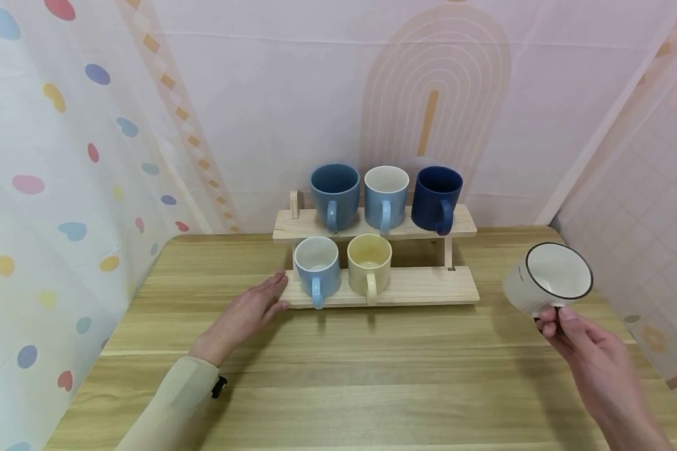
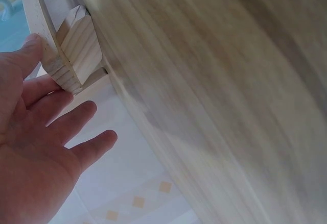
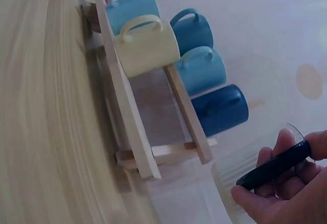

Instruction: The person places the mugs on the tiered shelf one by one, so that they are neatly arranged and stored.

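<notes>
My right hand (image 1: pixel 598 357) grips a white enamel-look mug (image 1: pixel 519 288) by its dark handle (image 3: pixel 273 168), to the right of a two-tier wooden rack (image 1: pixel 434 288). The mug is held up off the table with its black-rimmed mouth tilted; in the right wrist view mostly its handle shows. At the left end of the rack's lower shelf, my left hand (image 1: pixel 248 316) holds the board (image 2: pixel 43 30) between thumb and fingers, the other fingers spread. Near it on that shelf stand a light blue mug (image 1: pixel 327 279) and a cream-yellow mug (image 1: pixel 361 279).
On the upper shelf stand a grey-blue mug (image 1: pixel 346 200), a light blue mug with white inside (image 1: pixel 395 207) and a navy mug (image 1: pixel 425 203). Their handles face forward. A wood-grain table (image 1: pixel 372 388) lies beneath, with patterned curtains (image 1: pixel 293 94) behind and at both sides.
</notes>
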A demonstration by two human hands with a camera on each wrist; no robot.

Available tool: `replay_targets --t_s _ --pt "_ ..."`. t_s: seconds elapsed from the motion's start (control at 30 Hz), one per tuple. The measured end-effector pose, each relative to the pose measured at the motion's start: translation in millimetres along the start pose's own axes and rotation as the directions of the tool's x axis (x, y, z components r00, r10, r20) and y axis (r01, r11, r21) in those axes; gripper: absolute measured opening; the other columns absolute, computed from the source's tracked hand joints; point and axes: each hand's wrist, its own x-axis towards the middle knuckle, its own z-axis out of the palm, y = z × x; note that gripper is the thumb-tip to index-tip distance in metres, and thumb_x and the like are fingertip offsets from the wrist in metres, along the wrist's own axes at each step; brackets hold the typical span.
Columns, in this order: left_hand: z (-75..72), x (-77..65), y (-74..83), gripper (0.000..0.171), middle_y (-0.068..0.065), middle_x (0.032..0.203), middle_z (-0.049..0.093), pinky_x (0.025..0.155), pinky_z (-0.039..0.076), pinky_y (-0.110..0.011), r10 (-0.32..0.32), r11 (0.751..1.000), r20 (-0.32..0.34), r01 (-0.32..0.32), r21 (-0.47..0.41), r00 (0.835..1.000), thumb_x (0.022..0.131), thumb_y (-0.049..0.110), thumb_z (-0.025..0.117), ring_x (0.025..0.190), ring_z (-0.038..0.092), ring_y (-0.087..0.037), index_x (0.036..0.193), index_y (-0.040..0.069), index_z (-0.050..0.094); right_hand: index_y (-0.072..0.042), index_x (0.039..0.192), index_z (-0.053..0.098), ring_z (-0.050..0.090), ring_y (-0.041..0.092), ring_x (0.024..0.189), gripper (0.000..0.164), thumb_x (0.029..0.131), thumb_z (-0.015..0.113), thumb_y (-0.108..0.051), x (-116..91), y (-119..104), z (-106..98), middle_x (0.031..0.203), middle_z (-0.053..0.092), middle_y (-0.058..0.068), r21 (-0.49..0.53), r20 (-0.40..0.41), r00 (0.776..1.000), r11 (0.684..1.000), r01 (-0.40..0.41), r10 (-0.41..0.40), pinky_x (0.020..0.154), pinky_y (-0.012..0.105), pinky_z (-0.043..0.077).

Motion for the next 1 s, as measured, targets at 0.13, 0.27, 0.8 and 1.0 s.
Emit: replay_targets --t_s 0.13,0.27,0.8,1.0 --pt "-0.4 0.2 -0.1 0.062 -0.024 0.159 0.040 0.111 0.042 -0.058 0.002 1.000 -0.001 -0.002 -0.003 1.000 0.105 0.030 0.063 0.138 0.050 -0.044 0.151 -0.007 0.045 0.009 0.110 0.069 0.066 0.013 0.102 0.030 0.111 0.040 -0.002 1 0 8 0.104 0.069 0.004 -0.003 0.025 1.000 1.000 0.015 -0.014 0.097 0.022 0.053" --pt "-0.8 0.6 0.1 0.062 -0.024 0.159 0.040 0.111 0.042 -0.058 0.002 1.000 0.000 -0.002 0.000 1.000 0.105 0.030 0.063 0.138 0.050 -0.044 0.151 -0.007 0.045 0.011 0.110 0.068 0.067 0.014 0.103 0.029 0.111 0.041 -0.001 4 0 16 0.104 0.069 0.005 -0.018 0.039 0.999 1.000 0.017 -0.016 0.099 0.023 0.053" --pt "-0.6 0.5 0.7 0.060 -0.026 0.156 0.043 0.109 0.044 -0.060 0.029 1.000 -0.028 -0.029 0.008 0.999 0.103 0.027 0.065 0.136 0.051 -0.045 0.148 -0.009 0.048 0.008 0.110 0.070 0.066 0.012 0.104 0.028 0.110 0.045 -0.004 12 0 45 0.101 0.070 0.001 -0.115 0.082 0.996 0.993 -0.010 0.019 0.097 0.022 0.054" --pt "-1.0 -0.7 0.6 0.060 -0.026 0.156 0.043 0.109 0.044 -0.059 0.025 1.000 -0.029 -0.025 0.006 0.999 0.103 0.027 0.065 0.137 0.051 -0.045 0.148 -0.010 0.048 0.007 0.103 0.069 0.065 0.011 0.107 0.029 0.111 0.046 -0.007 14 1 54 0.109 0.068 0.001 -0.150 0.105 0.994 0.988 -0.015 0.032 0.098 0.022 0.053"
